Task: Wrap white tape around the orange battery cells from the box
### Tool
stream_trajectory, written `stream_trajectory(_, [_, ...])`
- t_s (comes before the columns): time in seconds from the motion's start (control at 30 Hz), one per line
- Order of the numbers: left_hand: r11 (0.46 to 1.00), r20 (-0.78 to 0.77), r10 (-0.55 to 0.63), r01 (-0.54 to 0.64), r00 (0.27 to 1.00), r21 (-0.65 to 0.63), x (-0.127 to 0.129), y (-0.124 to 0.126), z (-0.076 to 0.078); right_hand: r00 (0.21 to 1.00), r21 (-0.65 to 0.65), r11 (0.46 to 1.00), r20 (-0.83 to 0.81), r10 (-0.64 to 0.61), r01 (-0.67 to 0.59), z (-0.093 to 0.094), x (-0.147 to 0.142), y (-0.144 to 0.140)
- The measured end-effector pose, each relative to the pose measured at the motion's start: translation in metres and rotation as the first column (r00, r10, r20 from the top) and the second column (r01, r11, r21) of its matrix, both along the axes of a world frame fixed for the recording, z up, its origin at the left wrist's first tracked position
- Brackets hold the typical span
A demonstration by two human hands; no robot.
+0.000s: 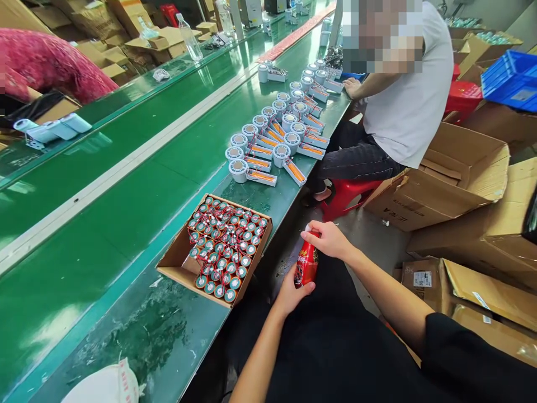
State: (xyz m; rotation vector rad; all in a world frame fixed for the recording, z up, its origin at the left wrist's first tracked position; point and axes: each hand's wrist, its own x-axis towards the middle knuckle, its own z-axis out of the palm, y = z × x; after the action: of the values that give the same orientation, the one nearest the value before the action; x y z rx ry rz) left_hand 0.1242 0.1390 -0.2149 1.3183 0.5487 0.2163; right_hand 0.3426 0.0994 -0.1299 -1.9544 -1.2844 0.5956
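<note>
A red drink bottle [307, 264] with a pale cap is held over my lap, just off the table's edge. Wrapped round its lower part is my left hand [292, 295]. My right hand [329, 240] closes on its top, fingers at the cap. To the left, an open cardboard box [174, 267] on the table holds many cylindrical battery cells [222, 249] with red and black wires and white connectors. Farther along stand several rows of light-blue round housings [239, 169], each with a tray-like handle showing an orange strip.
A green conveyor belt [138, 218] runs along the table [151, 330]. Ahead on the right a person in a white shirt [413, 112] sits on a red stool [348, 196]. Cardboard boxes [457, 168] crowd the right. A white round container [100, 386] is at bottom left.
</note>
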Motion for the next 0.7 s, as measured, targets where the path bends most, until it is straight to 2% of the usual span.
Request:
stream_trajectory(0.23, [0.998,0.009,-0.021,0.021,1.0,-0.063,-0.002,-0.001,0.002,0.999,-0.035,0.999,0.042,-0.01,0.011,-0.002,-0.002,0.001])
stream_trajectory(0.53, [0.991,0.025,-0.006,0.01,1.0,-0.133,-0.006,-0.004,0.001,0.999,-0.057,0.998,0.033,0.0,0.002,0.006,-0.007,0.003])
stream_trajectory(0.7, [0.982,0.053,-0.012,0.022,0.999,-0.186,-0.009,-0.01,0.008,0.998,0.006,0.999,0.014,0.053,-0.053,0.015,-0.01,0.002])
